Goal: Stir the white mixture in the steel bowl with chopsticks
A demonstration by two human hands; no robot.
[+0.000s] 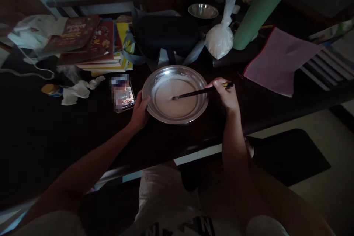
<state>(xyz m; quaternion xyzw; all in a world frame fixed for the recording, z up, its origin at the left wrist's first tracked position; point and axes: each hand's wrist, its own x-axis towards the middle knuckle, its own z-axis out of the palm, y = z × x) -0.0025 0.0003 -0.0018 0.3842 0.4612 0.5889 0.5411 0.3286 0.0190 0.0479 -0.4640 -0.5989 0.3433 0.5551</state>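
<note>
A round, shallow metal bowl (177, 94) holding a pale, milky white mixture sits near the front edge of a dark wooden table (55, 132). The left hand (141, 110) rests against the bowl's left rim, its fingers curled around the edge and touching it. The right hand (225, 94) is at the bowl's right rim, fingers closed around the upper end of a pair of dark chopsticks with yellow-banded tops (203, 91); the chopsticks slant down to the left, and their tips sit in the white mixture near the bowl's middle.

Just left of the bowl, beside the left hand, a smartphone with a lit screen (123, 94) lies flat on the table. Farther left lie crumpled white tissue (79, 91) and a small gold-lidded jar (51, 89). Behind them a stack of colourful books (94, 44) is piled. Behind the bowl sits a dark bag with grey straps (166, 35), and to its right a knotted clear plastic bag of white powder (221, 37), possibly flour, though the dim light makes that hard to tell. A smaller steel bowl (203, 11) stands farther back. A pink zippered pouch (279, 59) lies to the right, beside a green cylinder (262, 7).
</note>
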